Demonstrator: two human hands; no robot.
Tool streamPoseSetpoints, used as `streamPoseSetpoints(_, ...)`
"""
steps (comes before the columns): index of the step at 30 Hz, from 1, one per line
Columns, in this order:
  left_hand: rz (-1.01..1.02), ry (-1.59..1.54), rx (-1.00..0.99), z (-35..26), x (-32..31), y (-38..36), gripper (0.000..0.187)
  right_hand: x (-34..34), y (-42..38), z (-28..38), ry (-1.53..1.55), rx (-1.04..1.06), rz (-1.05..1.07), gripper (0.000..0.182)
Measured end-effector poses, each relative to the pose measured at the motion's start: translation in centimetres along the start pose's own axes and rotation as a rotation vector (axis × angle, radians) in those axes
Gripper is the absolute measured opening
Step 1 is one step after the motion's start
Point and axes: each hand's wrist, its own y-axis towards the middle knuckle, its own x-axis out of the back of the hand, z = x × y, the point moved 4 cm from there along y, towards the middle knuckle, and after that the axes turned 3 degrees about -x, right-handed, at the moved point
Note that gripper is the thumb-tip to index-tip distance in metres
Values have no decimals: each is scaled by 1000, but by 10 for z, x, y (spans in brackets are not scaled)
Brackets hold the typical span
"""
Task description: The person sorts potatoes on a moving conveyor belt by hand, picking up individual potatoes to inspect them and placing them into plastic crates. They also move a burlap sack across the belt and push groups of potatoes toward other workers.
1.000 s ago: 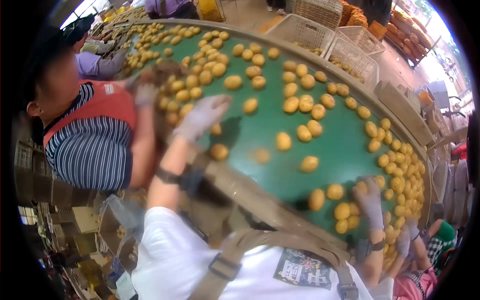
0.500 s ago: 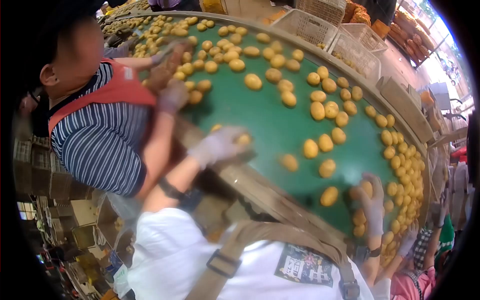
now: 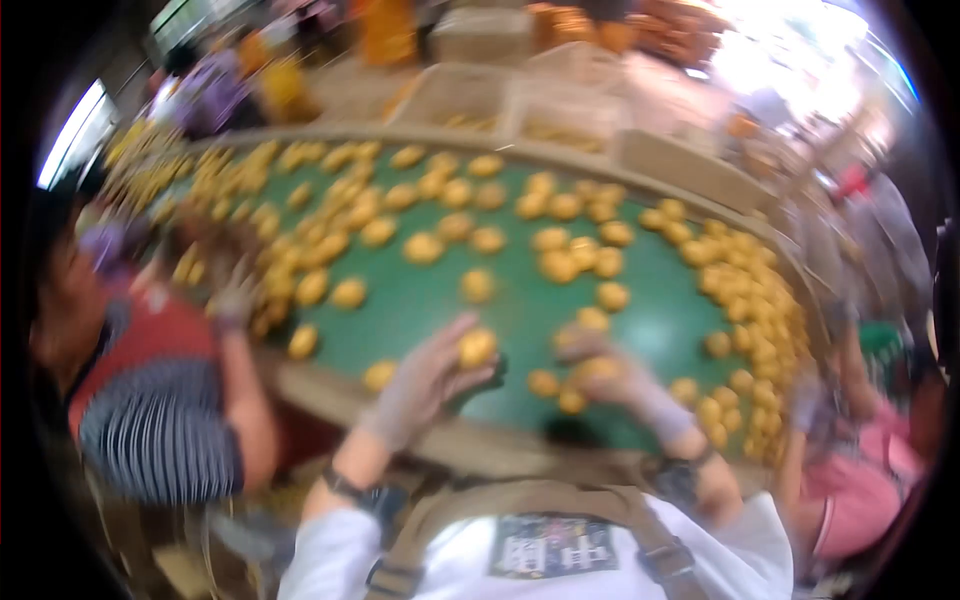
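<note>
Many yellow potatoes (image 3: 423, 247) lie scattered over a green belt (image 3: 400, 300). My left hand (image 3: 430, 375), in a pale glove, is over the belt's near edge, its fingers curled around one potato (image 3: 477, 347). To its right, my right hand (image 3: 615, 375), also gloved, is blurred and lies on a potato (image 3: 598, 374), with other potatoes touching or close by its fingers. A single potato (image 3: 380, 375) rests just left of my left hand.
A co-worker in a red apron (image 3: 160, 350) reaches over the belt on the left. Another person in pink (image 3: 860, 480) is at the right, beside a dense pile of potatoes (image 3: 745, 300). Crates (image 3: 465, 95) stand beyond the far rim (image 3: 560, 155).
The view has turned and now looks more squarely across the belt. My hands are closer together, both over its near part. The co-worker on the left appears farther off to the side.
</note>
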Motion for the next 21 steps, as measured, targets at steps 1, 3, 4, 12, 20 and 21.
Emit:
streamPoseSetpoints(1, 70, 14, 38, 5, -24, 8, 54, -10, 7, 6, -73, -38, 79, 78)
streamPoseSetpoints(3, 190, 56, 122, 16, -66, 8, 59, -20, 17, -13, -280, 214, 65, 74)
streamPoseSetpoints(4, 295, 144, 66, 20, -73, 19, 64, -15, 17, -19, -201, 126, 68, 73)
streamPoseSetpoints(12, 691, 275, -191, -6, -136, 44, 88, 10, -13, 0, 542, 2, 131, 71)
streamPoseSetpoints(20, 227, 623, -232, 10, -5, 26, 75, 103, -108, 100, -821, 1090, -953, 77)
streamPoseSetpoints(21, 127, 643, -236, 7, 21, 22, 74, 133, -130, 120, -1058, 1165, -1197, 75)
